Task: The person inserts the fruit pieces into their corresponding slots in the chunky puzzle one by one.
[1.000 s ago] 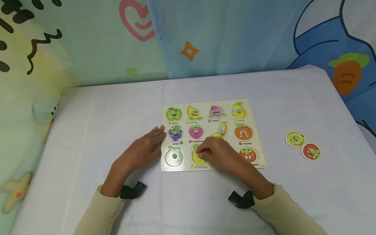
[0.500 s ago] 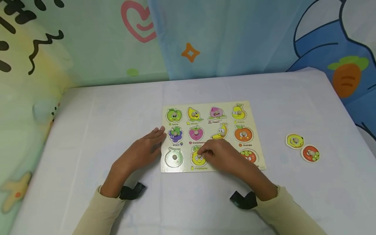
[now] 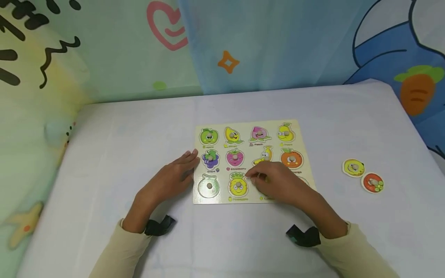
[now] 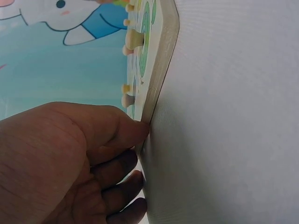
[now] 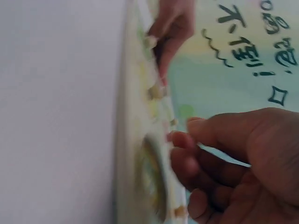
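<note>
A cream fruit puzzle board (image 3: 225, 197) lies on the white cloth, its knobbed pieces showing apple, grape, strawberry, peach and other fruits. At its left edge rests my left hand (image 3: 169, 181); in the left wrist view the thumb (image 4: 135, 133) touches the board's side. My right hand (image 3: 278, 181) hovers over the lower right part, its fingers loosely bent with nothing between them. Just left of those fingertips the pineapple piece (image 3: 238, 187) sits in its slot. The lower left slot (image 3: 208, 187) shows a pale green outline without a piece. My right hand hides part of the bottom row.
Two loose pieces lie on the cloth to the right of the board: a yellow one (image 3: 353, 168) and a red round one (image 3: 372, 183). A printed curtain (image 3: 278, 46) hangs behind the table (image 3: 146, 123), and another stretch runs along the left.
My right hand has let go of the pineapple piece's knob and moved right. My left hand stays at the board's edge. The head view has shifted slightly.
</note>
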A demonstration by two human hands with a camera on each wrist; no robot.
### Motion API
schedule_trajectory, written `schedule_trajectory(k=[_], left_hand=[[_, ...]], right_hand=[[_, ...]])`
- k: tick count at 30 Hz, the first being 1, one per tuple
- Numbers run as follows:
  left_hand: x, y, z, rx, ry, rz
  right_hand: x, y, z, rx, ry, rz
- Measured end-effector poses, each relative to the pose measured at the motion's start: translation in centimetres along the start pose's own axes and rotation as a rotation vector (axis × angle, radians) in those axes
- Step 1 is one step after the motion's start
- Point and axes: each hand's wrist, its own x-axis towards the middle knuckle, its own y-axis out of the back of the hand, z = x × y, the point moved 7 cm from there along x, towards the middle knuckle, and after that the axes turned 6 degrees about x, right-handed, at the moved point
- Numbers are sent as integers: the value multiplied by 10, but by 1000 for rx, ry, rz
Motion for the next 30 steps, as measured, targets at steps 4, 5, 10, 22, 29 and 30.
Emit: schedule_trajectory(k=[4, 5, 10, 22, 29, 30], left_hand=[[0, -2, 0, 5, 23, -11], [-1, -2, -1, 6, 27, -12], [-2, -2, 0, -3, 23, -14], [2, -2, -1, 4, 11, -13], [1, -1, 0, 3, 6, -9], [1, 0, 1, 1, 5, -9]], right_hand=[[-8, 16, 6, -7, 32, 100], [-10, 21, 8, -6, 41, 127], [-25, 46, 18, -34, 108, 267], [-64, 88, 52, -145, 121, 443], [-83, 107, 69, -219, 68, 528], [-86, 110, 71, -239, 62, 543]])
